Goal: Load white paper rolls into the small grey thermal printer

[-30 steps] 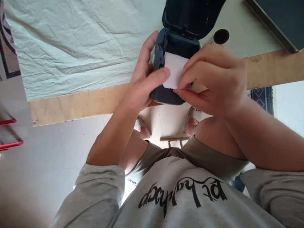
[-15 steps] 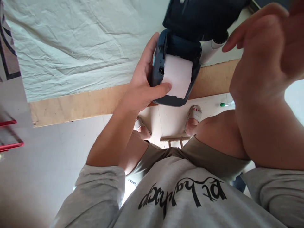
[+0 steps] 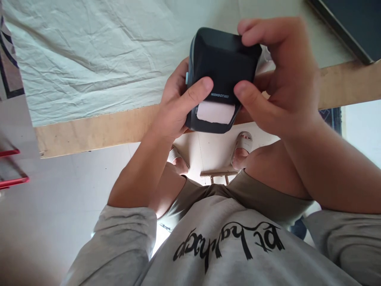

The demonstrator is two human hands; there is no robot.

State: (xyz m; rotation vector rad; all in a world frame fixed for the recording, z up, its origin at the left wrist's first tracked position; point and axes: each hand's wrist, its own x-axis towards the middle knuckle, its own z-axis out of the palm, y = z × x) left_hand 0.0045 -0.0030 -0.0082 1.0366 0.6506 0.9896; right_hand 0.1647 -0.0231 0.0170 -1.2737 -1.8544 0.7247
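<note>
A dark label printer [image 3: 224,63] with its lid down is held over the table's front edge. White label paper [image 3: 216,112] sticks out from under the lid on the side nearest me. My left hand [image 3: 181,99] grips the printer's left side, thumb lying on the lid beside the brand lettering. On the other side my right hand [image 3: 282,75] has its thumb pressed to the lid's right edge and a bent finger at the far right corner. Its remaining fingers are partly hidden behind the printer.
A pale wrinkled cloth [image 3: 98,55] covers much of the table, whose wooden front edge [image 3: 98,133] is bare. At the upper right lies a dark flat device [image 3: 354,28]. Red bars [image 3: 13,182] stand at the far left. My legs and sandalled feet are below the table edge.
The printer's lid has swung from open to closed, covering the paper roll compartment. My right hand has come in from the right onto the printer. My left hand still holds it.
</note>
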